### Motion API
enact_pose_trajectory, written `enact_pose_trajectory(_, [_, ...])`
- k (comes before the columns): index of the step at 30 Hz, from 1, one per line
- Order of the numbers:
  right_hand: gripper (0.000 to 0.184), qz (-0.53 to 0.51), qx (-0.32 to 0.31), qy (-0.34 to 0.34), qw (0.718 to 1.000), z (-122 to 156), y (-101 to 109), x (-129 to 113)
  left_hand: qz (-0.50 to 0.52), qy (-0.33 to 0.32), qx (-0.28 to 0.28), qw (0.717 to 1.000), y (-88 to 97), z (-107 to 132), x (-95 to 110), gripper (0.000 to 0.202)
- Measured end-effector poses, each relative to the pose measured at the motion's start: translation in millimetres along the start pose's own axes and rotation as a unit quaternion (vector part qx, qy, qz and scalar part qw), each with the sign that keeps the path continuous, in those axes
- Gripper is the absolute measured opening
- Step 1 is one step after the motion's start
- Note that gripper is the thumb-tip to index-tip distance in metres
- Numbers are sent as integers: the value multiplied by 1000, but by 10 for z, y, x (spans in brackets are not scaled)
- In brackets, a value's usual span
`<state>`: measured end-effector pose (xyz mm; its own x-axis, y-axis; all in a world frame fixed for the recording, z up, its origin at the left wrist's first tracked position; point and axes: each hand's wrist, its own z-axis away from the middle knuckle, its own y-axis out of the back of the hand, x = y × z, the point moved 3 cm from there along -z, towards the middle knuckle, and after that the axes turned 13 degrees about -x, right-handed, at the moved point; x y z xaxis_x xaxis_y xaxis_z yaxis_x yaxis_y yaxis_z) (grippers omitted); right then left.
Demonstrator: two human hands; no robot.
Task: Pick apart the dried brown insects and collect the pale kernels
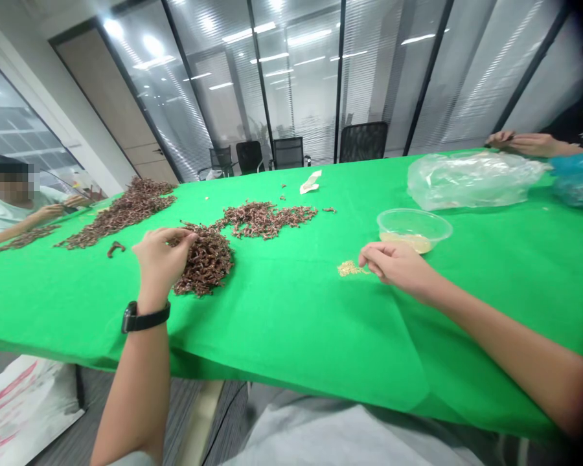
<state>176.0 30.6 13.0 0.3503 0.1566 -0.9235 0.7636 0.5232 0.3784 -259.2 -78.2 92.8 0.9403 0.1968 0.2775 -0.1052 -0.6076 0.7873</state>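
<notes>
Long table (pixel 282 323) under a green cloth, in a room with glass walls (pixel 296 77), and black chairs (pixel 363 142) beyond the far edge. At the far left, a co-worker's hand (pixel 48 211) close to a thin strip of brown pieces (pixel 26 238). At the far right, another person's hand (pixel 525 144), just behind a clear plastic bag (pixel 471 181) and beside a blue bag (pixel 578 181). Across the cloth, more of the same curled brown pieces, their exact kind not certain from this view: one long spread (pixel 126 210) toward the left, one loose spread (pixel 265 219) near the middle, and one tall heap (pixel 204 259) directly in front of the person. Farther along, a paper scrap (pixel 311 182), and on the near side, one single brown piece (pixel 115 248) lying apart. To the right, a clear tub (pixel 414 226) with pale grains (pixel 405 243) in its bottom. Left hand (pixel 160 259), with a black watch (pixel 146 317) on the wrist, over the edge of the tall heap, left fingers (pixel 182 238) curled and touching the pieces, a firm hold impossible to tell. Right hand (pixel 398 268) near the tub, right fingers (pixel 364 257) half closed at a small pile of grains (pixel 350 268) on the cloth, any grains between them too small to tell.
</notes>
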Motion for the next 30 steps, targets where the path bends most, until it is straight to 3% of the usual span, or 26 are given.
enact_pose_trajectory(30, [30,1,-18,2,1000,-10,-25,26,-66,2,-3,998,-36,8,43,26])
